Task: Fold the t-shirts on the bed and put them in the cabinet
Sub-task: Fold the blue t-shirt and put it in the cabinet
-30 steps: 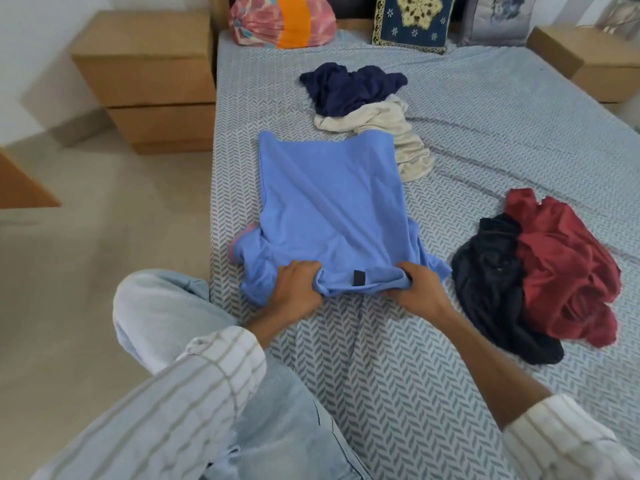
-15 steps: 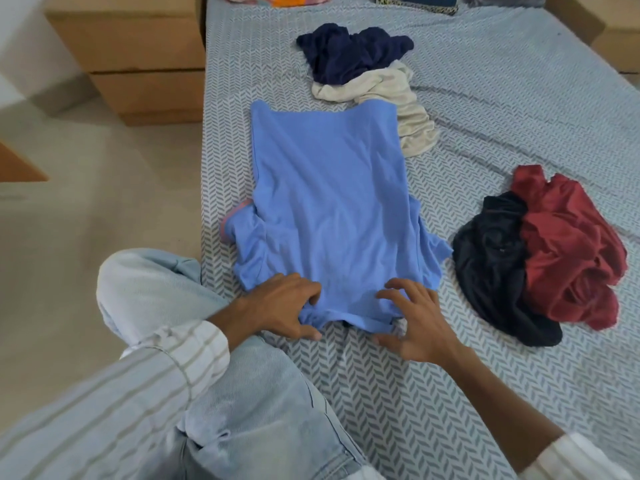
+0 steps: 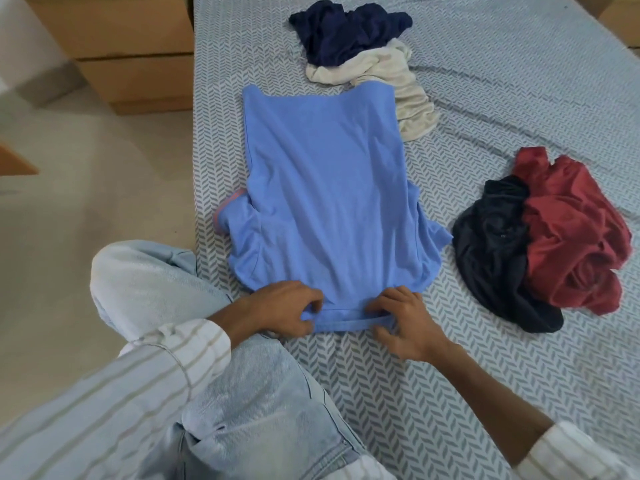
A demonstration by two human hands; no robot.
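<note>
Far left, a wooden cabinet [image 3: 135, 53] with drawers stands on the floor just beside the bed [image 3: 519, 98]. A knee in pale jeans [image 3: 145, 278] rests against the bed's near-left edge.

The left hand [image 3: 280, 311] sits at the near left corner of the blue shirt [image 3: 329, 188], fingers curled onto the cloth — it looks to be pinching the near edge, though the thumb is partly hidden. The shirt lies flat on the bed with its sides already turned in, so it makes a long narrow panel. Its long axis runs straight away from the person, near edge at the hands, far edge up by the other clothes. The right hand [image 3: 403, 322] mirrors the left at the near right corner, fingers bent over a narrow rolled band of the edge and thumb below it, gripping the cloth.

Both hands are equally near, one at each corner, so the likely next fold carries the near edge away along the long axis toward the far edge.

Past the far edge, a navy shirt [image 3: 349, 32] lies crumpled on a cream shirt [image 3: 398, 84], which touches the blue one's far right corner. Right of the blue shirt — close but apart — a black shirt [image 3: 495, 251] and a red shirt [image 3: 575, 233] lie heaped together, unfolded.
</note>
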